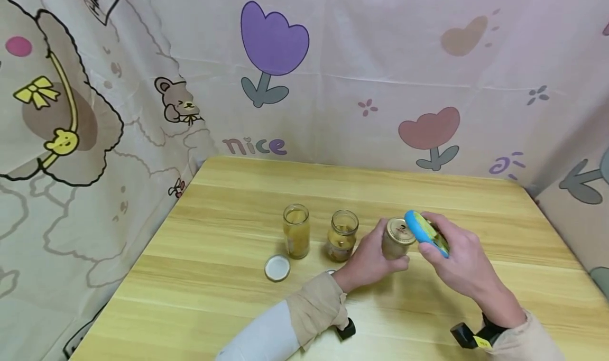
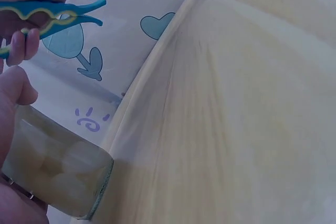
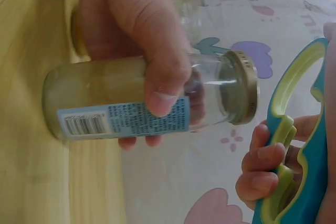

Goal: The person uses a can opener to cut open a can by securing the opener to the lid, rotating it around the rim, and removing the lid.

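Observation:
My left hand (image 1: 368, 259) grips a glass jar (image 3: 79, 90) around its body, thumb over the blue label. The jar stands upright on the table, a gold lid (image 1: 401, 230) on its mouth and pale contents inside. In my right hand (image 1: 463, 258) is a blue and yellow-green jar opener (image 3: 315, 108), its toothed inner edges showing in the right wrist view. Fingers (image 3: 262, 171) curl through the opener's handles. In the head view the opener tilts right beside the lid, overlapping its edge; the right wrist view shows a gap between them.
Two lidless glass jars stand to the left, a taller jar (image 1: 297, 237) and a shorter jar (image 1: 341, 239), both with yellowish contents. A lid (image 1: 277, 268) lies white side up before them. Another lid (image 1: 331, 271) is mostly hidden by my left wrist. Patterned cloth hangs behind the wooden table (image 1: 228, 192).

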Demonstrator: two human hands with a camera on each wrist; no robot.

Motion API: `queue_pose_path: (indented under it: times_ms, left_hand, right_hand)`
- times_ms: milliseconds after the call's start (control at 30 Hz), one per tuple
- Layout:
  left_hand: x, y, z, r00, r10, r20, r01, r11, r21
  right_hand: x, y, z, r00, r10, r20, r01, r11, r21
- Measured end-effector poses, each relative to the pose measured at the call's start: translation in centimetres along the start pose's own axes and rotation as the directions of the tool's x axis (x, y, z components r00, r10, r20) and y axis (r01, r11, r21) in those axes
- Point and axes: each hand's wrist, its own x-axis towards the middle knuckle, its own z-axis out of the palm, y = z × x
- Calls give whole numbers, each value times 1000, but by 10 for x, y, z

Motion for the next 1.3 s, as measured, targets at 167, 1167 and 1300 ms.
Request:
queue_pose_path:
  times_ms: [167, 1167, 1300]
  left_hand:
    - [0, -1, 0, 999, 32, 0, -32, 999, 9]
    - [1, -4, -1, 997, 83, 4, -83, 996, -13]
    - [1, -3, -1, 996, 94, 12, -94, 996, -6]
  right_hand:
    - [7, 0, 4, 998, -52, 30, 56, 989, -136]
    - [21, -7, 11, 987, -87, 134, 139, 877, -459]
    - [20, -6, 11, 987, -102, 127, 150, 874, -462]
